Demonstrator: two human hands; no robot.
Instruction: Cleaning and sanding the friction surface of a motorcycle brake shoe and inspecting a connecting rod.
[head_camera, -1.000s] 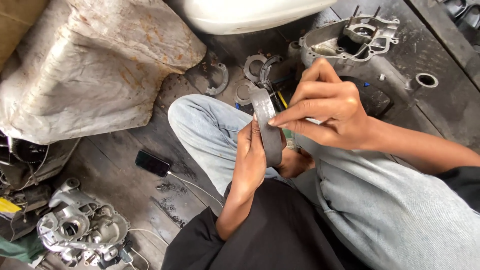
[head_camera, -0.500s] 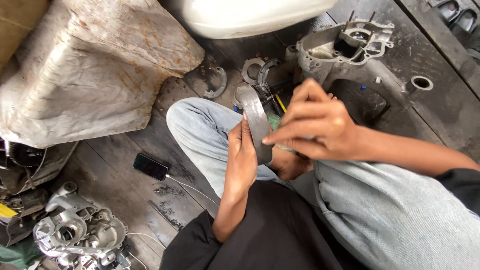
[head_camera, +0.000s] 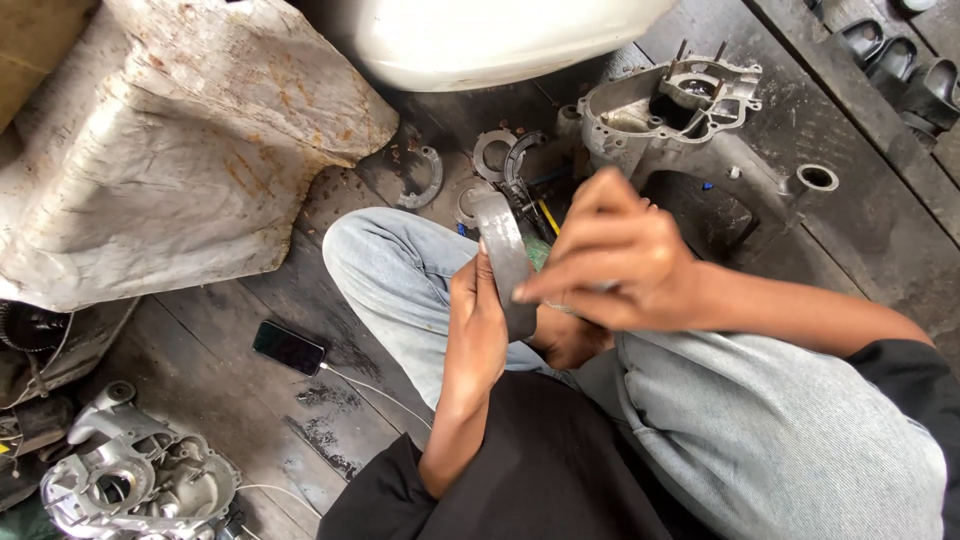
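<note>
Two hands meet on a curved grey brake shoe (head_camera: 505, 262) above the person's lap. The left hand (head_camera: 478, 325) grips the shoe from behind, fingers closed around its lower half, so the shoe stands nearly upright with its lining face turned toward the right hand. The right hand (head_camera: 612, 262) lies across that face, its fingertips pressed flat on the lining, fingers held together; something thin may be pinched under them, but that cannot be told. The shoe's top end rises clear of both hands.

Below the hands are the person's legs in pale jeans (head_camera: 400, 275), crossed on a dark, grimy wooden floor (head_camera: 240, 400). Just beyond the shoe on the floor lie more brake shoes (head_camera: 420, 180) and round metal parts (head_camera: 493, 152). A large grey engine casing (head_camera: 680, 110) sits behind the right hand. Another casing (head_camera: 135, 485) rests at the lower left corner. A black phone (head_camera: 288, 347) lies on the floor left of the knee, a white cable (head_camera: 375, 388) running from it. A stained white sack (head_camera: 170, 140) fills the upper left, and a white tank (head_camera: 490, 35) the top edge.
</note>
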